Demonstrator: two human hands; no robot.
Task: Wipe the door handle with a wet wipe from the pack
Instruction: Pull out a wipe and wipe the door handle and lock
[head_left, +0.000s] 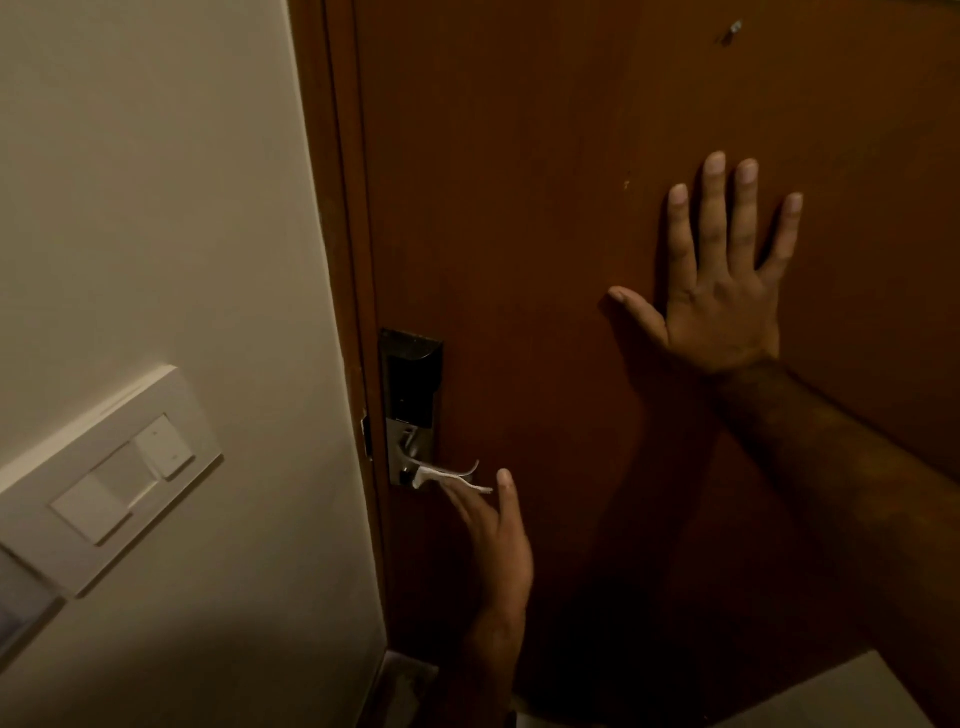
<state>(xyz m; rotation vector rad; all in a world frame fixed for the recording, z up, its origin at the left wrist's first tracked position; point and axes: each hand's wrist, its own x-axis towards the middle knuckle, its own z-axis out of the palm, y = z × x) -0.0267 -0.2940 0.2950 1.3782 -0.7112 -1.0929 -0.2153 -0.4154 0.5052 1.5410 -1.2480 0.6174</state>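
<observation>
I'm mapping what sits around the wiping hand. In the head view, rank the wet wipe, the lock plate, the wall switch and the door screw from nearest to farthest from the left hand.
1. wet wipe, at the left hand's fingers
2. lock plate, just above
3. wall switch, left wall
4. door screw, top right

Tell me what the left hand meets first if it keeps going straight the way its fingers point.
The left hand points up and left toward the lock. First in line is the white wet wipe draped on the door handle, its fingertips apparently already touching it, then the handle itself. Depth is hard to judge.
</observation>
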